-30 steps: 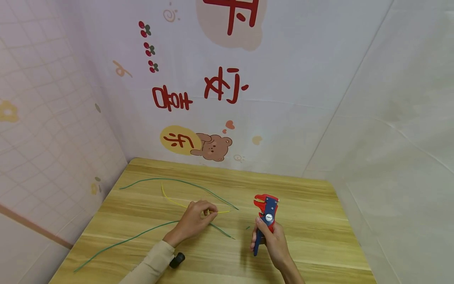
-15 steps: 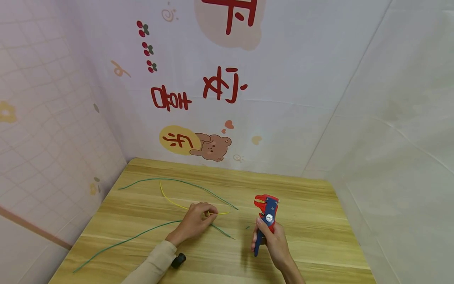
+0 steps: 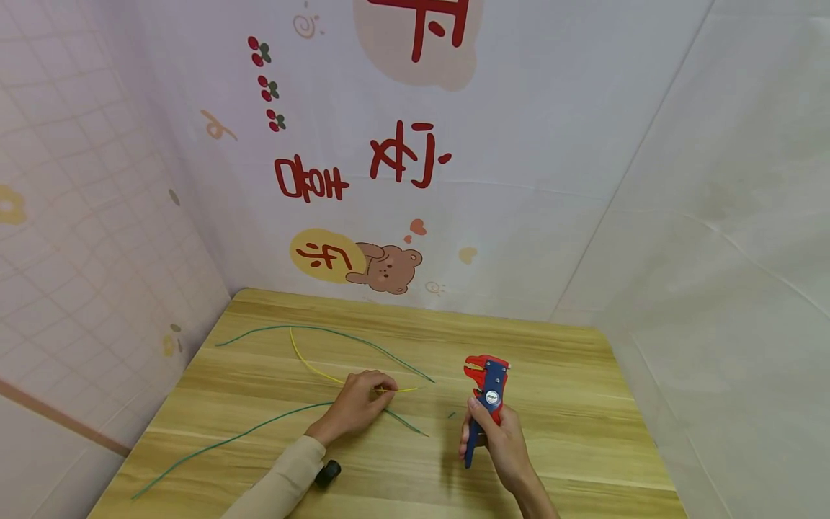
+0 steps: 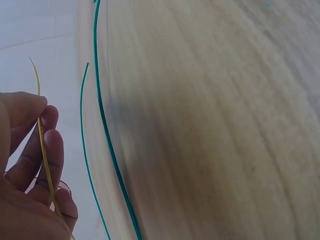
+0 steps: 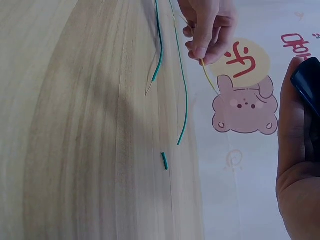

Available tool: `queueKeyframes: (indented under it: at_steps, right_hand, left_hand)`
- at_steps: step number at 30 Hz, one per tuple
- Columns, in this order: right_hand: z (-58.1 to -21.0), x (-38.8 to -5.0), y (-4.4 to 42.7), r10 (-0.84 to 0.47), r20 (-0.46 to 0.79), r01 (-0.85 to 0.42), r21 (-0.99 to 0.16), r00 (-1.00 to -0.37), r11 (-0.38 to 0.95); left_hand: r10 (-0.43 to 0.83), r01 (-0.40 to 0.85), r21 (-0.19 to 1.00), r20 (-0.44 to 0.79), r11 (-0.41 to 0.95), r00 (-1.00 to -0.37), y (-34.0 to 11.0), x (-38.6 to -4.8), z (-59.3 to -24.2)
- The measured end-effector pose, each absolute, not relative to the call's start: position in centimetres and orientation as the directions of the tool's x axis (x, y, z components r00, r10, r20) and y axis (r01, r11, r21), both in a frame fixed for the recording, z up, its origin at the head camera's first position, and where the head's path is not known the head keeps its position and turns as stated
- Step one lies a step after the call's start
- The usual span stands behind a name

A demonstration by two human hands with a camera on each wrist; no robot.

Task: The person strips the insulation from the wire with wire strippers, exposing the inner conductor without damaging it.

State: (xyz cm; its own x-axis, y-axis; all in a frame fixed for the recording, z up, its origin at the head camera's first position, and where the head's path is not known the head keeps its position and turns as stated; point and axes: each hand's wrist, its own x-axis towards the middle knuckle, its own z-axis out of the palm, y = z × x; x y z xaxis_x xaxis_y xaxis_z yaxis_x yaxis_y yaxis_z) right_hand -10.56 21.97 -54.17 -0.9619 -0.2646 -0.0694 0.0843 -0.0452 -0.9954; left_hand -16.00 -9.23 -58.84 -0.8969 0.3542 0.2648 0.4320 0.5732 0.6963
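Observation:
My left hand point(image 3: 359, 402) pinches a yellow wire point(image 4: 46, 160) between thumb and fingertips, a short end sticking out to the right. That end tapers to a thin tip point(image 4: 31, 60) in the left wrist view. In my right hand point(image 3: 506, 448) is a wire stripper point(image 3: 495, 380) with blue body and red jaws, gripped by its handles. Its jaws point away from me, apart from the yellow wire. One green wire point(image 3: 281, 415) runs beneath the left hand; its bare metal end point(image 5: 149, 88) shows in the right wrist view. Farther back lies another green wire point(image 3: 337, 331).
A short green offcut point(image 3: 451, 415) lies on the wooden table point(image 3: 570, 404) between the hands. A small black object point(image 3: 328, 473) sits beside the left sleeve. Printed fabric walls point(image 3: 519, 238) stand behind and at both sides of the table.
Almost nothing moves. The head view drifts slightly, while the left hand still pinches the yellow wire and the right hand still holds the wire stripper.

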Motion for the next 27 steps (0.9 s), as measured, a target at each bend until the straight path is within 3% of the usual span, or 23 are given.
queueKeyframes:
  at_steps: [27]
  right_hand:
    - [-54.8,-10.6,22.2,-0.267,-0.093,0.107,-0.993,-0.959,-0.041]
  left_hand:
    - [0.334,0.370,0.706,0.198,0.604,-0.922,-8.7,-16.5,-60.3]
